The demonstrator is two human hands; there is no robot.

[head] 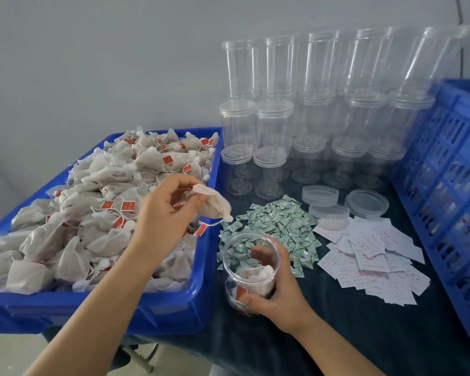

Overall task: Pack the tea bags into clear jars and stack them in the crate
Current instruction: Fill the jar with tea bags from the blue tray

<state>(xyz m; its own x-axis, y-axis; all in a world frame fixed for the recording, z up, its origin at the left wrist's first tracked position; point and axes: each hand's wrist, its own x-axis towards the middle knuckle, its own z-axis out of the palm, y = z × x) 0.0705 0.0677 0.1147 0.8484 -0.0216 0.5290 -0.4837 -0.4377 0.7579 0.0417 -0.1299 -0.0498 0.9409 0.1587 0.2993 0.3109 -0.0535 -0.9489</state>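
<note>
My left hand pinches one white tea bag above the right edge of the blue tray; its string and red tag dangle below. The tray is heaped with several tea bags. My right hand grips an open clear jar standing on the dark cloth, tilted slightly, with a few tea bags at its bottom. The blue slatted crate stands at the right edge.
Several empty lidded clear jars are stacked at the back. Loose lids lie in front of them. A pile of green-white sachets and a spread of white paper slips cover the cloth beside the jar.
</note>
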